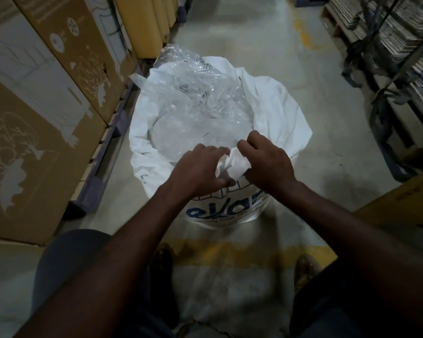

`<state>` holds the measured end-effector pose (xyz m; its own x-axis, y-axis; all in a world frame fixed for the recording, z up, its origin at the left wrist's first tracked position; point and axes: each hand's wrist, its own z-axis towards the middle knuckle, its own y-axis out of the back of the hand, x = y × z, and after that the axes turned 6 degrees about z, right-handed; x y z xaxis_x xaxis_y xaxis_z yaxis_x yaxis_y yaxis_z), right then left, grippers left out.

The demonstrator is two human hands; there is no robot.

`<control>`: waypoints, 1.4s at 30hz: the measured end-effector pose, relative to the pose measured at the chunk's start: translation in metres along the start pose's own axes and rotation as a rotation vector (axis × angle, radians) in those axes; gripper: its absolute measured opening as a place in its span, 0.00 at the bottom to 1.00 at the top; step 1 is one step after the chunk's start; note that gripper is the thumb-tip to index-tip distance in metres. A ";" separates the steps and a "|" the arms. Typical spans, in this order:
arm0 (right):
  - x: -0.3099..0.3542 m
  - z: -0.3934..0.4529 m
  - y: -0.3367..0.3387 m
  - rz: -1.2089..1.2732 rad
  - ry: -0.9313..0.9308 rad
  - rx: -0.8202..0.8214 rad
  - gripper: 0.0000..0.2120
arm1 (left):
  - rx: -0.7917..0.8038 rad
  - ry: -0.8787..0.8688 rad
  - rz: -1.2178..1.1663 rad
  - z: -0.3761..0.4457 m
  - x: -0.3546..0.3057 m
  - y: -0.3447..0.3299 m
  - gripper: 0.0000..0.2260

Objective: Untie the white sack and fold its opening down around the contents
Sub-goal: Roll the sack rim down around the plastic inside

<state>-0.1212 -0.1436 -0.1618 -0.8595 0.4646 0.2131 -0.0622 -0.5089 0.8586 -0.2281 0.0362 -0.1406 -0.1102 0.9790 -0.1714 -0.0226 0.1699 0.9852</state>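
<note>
The white sack (276,111) stands open on the concrete floor in front of me, blue lettering on its near side. Its rim is turned outward in loose folds around most of the mouth. Crumpled clear plastic film (198,93) fills the inside and rises above the far rim. My left hand (200,169) and my right hand (266,162) meet at the near rim, each gripping a bunched wad of the white fabric between them. Fingers of both hands are curled into the cloth.
Large printed cardboard boxes (47,113) on a dark pallet (100,176) line the left side. Yellow panels (144,23) lean at the back left. Shelving with stacked flat goods (401,45) runs along the right. A brown box corner (401,203) sits at right.
</note>
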 end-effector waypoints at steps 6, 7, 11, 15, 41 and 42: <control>-0.012 -0.017 0.015 0.254 0.073 0.347 0.22 | 0.256 0.082 -0.156 0.005 0.010 -0.017 0.32; -0.015 -0.018 0.020 0.313 0.062 0.431 0.23 | 0.256 0.099 -0.182 0.006 0.011 -0.019 0.29; -0.020 -0.006 0.045 0.318 -0.070 0.547 0.20 | 0.118 0.108 -0.157 0.004 0.004 -0.021 0.15; -0.013 0.007 0.053 0.122 -0.081 0.489 0.27 | -0.052 0.040 -0.076 -0.004 -0.005 -0.016 0.10; -0.019 -0.004 0.013 -0.148 0.289 0.504 0.52 | -0.103 0.099 -0.221 -0.007 0.022 0.001 0.06; -0.018 -0.004 0.009 -0.168 0.287 0.504 0.53 | -0.088 0.114 -0.234 -0.006 0.022 0.001 0.07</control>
<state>-0.1082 -0.1592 -0.1600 -0.9656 0.2594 -0.0182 -0.0206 -0.0065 0.9998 -0.2370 0.0575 -0.1431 -0.2031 0.8942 -0.3989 -0.1468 0.3750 0.9153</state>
